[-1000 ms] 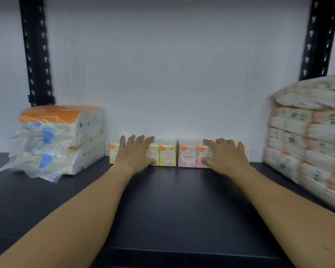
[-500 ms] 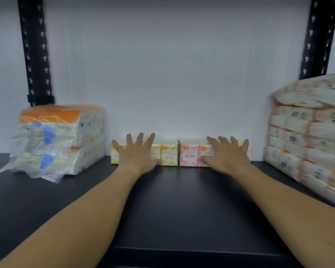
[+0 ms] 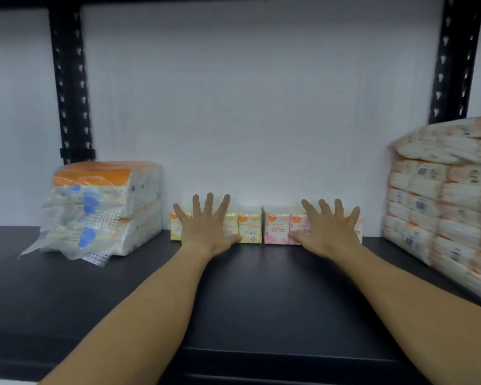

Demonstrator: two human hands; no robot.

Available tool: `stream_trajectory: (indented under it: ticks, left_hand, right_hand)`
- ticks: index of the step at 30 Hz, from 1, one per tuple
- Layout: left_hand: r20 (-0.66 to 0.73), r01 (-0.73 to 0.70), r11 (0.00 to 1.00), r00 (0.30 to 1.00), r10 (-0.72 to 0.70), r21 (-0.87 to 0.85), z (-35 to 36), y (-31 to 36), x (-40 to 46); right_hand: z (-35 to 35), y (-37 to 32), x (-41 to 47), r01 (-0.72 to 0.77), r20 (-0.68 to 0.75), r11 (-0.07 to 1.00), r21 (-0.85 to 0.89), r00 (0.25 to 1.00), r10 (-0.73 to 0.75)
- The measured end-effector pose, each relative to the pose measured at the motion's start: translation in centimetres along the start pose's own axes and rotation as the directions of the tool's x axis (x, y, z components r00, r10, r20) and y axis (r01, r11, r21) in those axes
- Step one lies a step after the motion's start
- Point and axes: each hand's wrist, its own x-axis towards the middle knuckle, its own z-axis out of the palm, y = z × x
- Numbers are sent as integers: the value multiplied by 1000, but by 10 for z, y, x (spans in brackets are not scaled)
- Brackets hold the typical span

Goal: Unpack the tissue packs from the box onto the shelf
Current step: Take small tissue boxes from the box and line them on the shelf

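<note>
Against the back wall of the shelf [image 3: 261, 307] sits a row of small tissue packs, and both hands are flat on it; the left hand [image 3: 206, 229] has its grip wide, fingers fanned and straight over the yellow packs [image 3: 249, 227], holding nothing, only pressing; the right hand [image 3: 328, 232] shows the same wide, empty grip, splayed over the pink packs [image 3: 277, 227]; between the two hands one yellow and one pink pack stand uncovered, with a narrow gap between the two colours; open palms rather than a pinch suggest squaring the row back against the wall, so the fronts line up and the colours stay grouped; outward of the left hand lies a wrapped tissue bundle [image 3: 106, 207], its loose plastic spilling forward; outward of the right hand rises a tall stack of wrapped packs [image 3: 442, 201], slightly blurred; behind stand two black slotted uprights [image 3: 70, 87]; nearer than both wrists the dark shelf runs bare to its front edge, room for a further row, I'd judge; the box itself is out of view, so how many packs remain cannot be told.
</note>
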Motion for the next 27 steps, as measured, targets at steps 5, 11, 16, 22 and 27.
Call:
stream_trajectory:
  ticks: [5,11,16,22,27]
  left_hand:
    - [-50,-23,997,998,26,76,-13,4,-19]
    - [-9,-44,998,999,44,54,-32,10,-38]
    - [11,-97,994,995,97,48,-60,17,-64]
    - [31,-77,995,996,79,-60,-100,11,-115]
    - [32,-107,991,993,110,-81,-124,3,-162]
  right_hand:
    - [-16,-4,-4,72,-18,996,-56,997,-74]
    - [-36,-11,-21,86,0,996,-34,996,-86]
    - [-61,-14,-51,66,33,998,-9,997,-66]
    - [-86,-9,-100,77,51,997,32,996,-78]
    - [-107,-11,-143,54,66,993,109,996,-61]
